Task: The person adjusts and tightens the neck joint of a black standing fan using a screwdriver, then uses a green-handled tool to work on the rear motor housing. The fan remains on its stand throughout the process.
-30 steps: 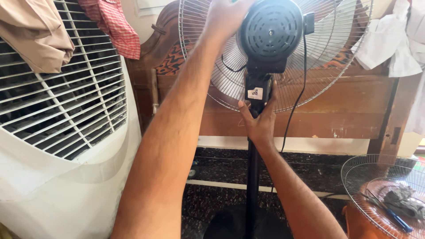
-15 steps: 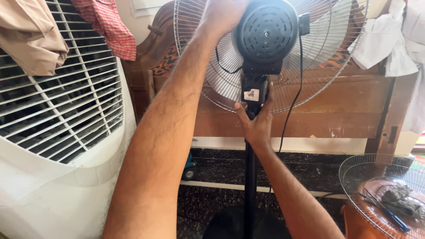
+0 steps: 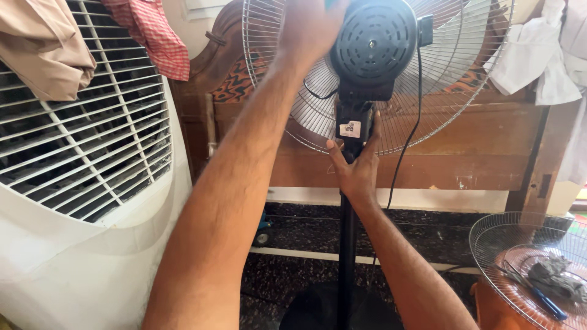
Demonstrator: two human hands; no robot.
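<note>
Pedestal fan (image 3: pixel 373 55) stands upright at centre, its black motor housing facing us, wire guard (image 3: pixel 452 91) behind it, against a far wooden headboard (image 3: pixel 465 153). Left hand (image 3: pixel 312 27) reaches up beside the housing, blurred, so I cannot tell how its fingers sit. Right hand (image 3: pixel 354 168) wraps the black pole just under the housing, fingers grasping it. White air cooler (image 3: pixel 79 201) left, loose grille (image 3: pixel 520 244) on an orange stool near right

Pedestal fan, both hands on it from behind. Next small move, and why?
Probably keep the right hand steady on the black stand neck while the left hand works at the top of the rear wire guard beside the motor housing. The front guard already lies off, lower right.
</note>
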